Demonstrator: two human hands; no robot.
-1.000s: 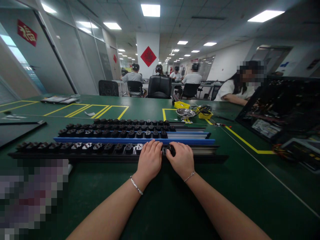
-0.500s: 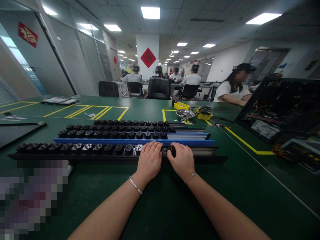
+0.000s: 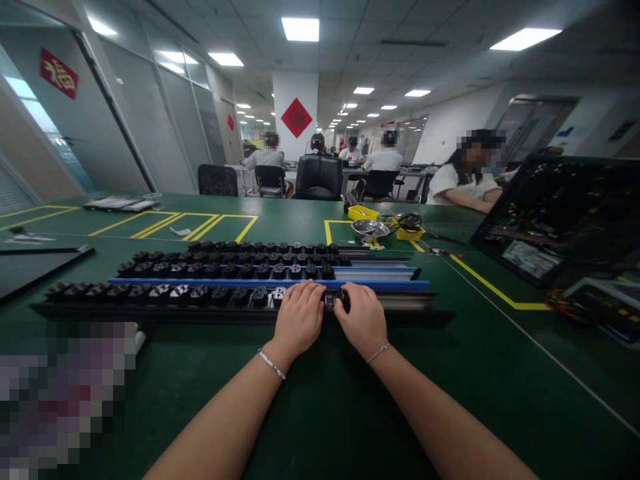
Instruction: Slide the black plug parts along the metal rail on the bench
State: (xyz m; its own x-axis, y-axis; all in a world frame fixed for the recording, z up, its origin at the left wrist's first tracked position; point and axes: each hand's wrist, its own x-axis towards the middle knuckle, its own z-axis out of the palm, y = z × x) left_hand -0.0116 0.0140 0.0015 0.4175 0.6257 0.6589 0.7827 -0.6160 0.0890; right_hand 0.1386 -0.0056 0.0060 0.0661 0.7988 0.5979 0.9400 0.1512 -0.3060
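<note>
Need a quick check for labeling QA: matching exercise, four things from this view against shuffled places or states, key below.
1. Left hand
2. Right hand
3. Metal bowl
4. Blue rail

A. Beside the yellow trays
B. Just behind the front row of black blocks
C. Curled at a small black piece
D. Fingers together, laid over the front row

Pairs: 1-D, 2-C, 3-A, 4-B

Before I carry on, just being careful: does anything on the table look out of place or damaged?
Nothing looks plainly damaged. A tangled black cable heaps over a yellow bin, and a white scrap lies loose among yellow lines; both look untidy.
</note>
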